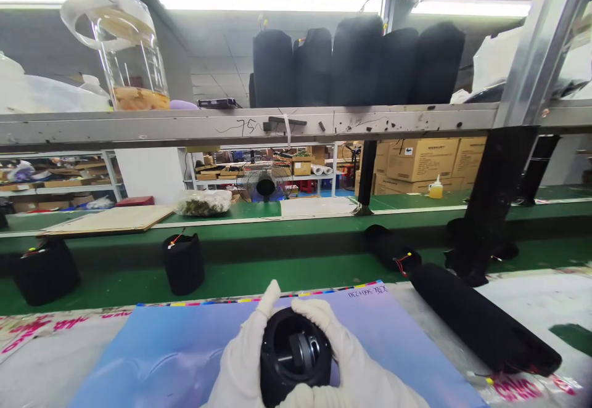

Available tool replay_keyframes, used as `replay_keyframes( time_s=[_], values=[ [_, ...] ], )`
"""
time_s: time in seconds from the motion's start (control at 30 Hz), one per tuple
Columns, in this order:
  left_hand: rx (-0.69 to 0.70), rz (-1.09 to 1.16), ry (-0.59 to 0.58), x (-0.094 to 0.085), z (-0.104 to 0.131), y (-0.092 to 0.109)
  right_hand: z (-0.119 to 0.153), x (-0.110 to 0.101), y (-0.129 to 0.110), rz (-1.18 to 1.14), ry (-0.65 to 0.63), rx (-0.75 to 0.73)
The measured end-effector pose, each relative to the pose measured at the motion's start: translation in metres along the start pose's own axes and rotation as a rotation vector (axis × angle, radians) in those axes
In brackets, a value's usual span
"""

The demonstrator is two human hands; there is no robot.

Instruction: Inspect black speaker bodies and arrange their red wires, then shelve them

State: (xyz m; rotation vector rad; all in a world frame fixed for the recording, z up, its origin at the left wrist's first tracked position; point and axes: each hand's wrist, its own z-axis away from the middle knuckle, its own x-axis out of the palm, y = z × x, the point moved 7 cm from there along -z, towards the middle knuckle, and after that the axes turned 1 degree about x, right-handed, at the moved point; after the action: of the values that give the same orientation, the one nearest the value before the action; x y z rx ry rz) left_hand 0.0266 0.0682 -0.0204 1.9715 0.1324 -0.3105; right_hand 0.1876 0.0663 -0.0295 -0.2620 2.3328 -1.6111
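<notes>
Both of my hands wear white gloves and are closed around a black round housing (272,365), low in the middle of the view. My left hand (243,355) wraps its left side, one finger pointing up past the rim. My right hand (340,346) grips the right side, its fingers over the top edge and a part of the glove across the near edge. Inside the housing's opening sits a dark disc-shaped part (305,350) with a shiny rim. Beneath lies a blue-purple printed sheet (161,352). The housing's underside is hidden.
Black fabric-covered cylinders (184,264) with small wires stand on the green conveyor belt (277,266); another cylinder (388,248) lies there. A long black piece (481,315) lies at right. Overhead, a metal shelf (185,126) carries black cylinders and a jug (132,57). A dark post (485,198) stands right.
</notes>
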Motion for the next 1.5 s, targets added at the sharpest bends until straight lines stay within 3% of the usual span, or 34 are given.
replay_keyframes(
  time_s=[0.3, 0.47, 0.67, 0.77, 0.87, 1.13, 1.3, 1.4, 1.5],
  values=[
    [0.026, -0.066, -0.006, -0.005, 0.005, -0.001, -0.004, -0.005, 0.015, -0.023, 0.047, -0.002],
    [0.040, -0.073, -0.001, 0.000, 0.010, 0.002, 0.009, 0.001, 0.007, 0.032, -0.062, 0.037],
    [0.101, -0.130, 0.029, 0.001, 0.007, -0.002, 0.007, -0.005, 0.012, 0.124, 0.031, 0.091],
    [0.025, -0.165, -0.004, 0.002, 0.002, -0.015, -0.001, -0.005, 0.011, 0.105, 0.053, 0.018],
    [0.040, -0.143, -0.058, 0.008, -0.001, -0.023, -0.004, -0.003, 0.001, 0.073, 0.035, -0.079],
    [0.031, -0.232, 0.004, 0.004, 0.002, -0.013, -0.009, -0.004, 0.001, 0.147, -0.073, -0.110],
    [0.021, -0.138, -0.044, 0.002, 0.000, -0.010, -0.007, 0.003, -0.003, -0.021, -0.134, -0.062],
    [-0.006, 0.000, -0.103, 0.004, -0.007, -0.011, -0.002, 0.012, -0.022, 0.048, -0.204, -0.010],
    [-0.050, 0.089, -0.125, 0.000, -0.018, -0.011, -0.003, 0.009, -0.024, 0.107, -0.208, 0.022]
  ],
)
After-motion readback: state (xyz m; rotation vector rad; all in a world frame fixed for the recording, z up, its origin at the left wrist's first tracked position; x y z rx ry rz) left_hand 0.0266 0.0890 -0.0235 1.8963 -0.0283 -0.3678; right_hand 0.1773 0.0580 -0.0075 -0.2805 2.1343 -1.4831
